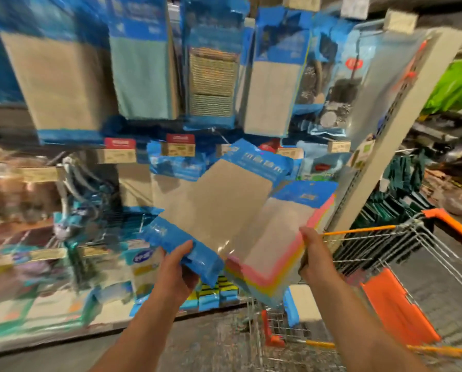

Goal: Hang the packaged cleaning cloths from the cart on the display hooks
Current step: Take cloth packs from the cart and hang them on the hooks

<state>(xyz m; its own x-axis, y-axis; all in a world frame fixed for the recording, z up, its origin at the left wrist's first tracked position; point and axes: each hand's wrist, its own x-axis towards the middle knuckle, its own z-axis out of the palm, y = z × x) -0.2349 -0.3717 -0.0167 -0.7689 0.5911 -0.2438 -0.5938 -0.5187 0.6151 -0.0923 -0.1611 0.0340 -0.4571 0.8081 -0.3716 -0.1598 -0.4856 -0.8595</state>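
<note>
Beige pack (211, 210) gripped at its bottom edge by left hand (180, 267); pastel pack (278, 242) pinched at its right edge by right hand (314, 255). Both raised above cart (380, 248) corner, near packed hooks (219, 135). Risk: blurred, hurried reach missing a hook, or low grip letting a pack flop and slip.

- No print can be read anywhere; motion blur smears it all.
- White characters on the blue header of the beige cloth pack (219, 208) are illegible.
- Red and tan shelf price tags (180, 145) are unreadable too.
</note>
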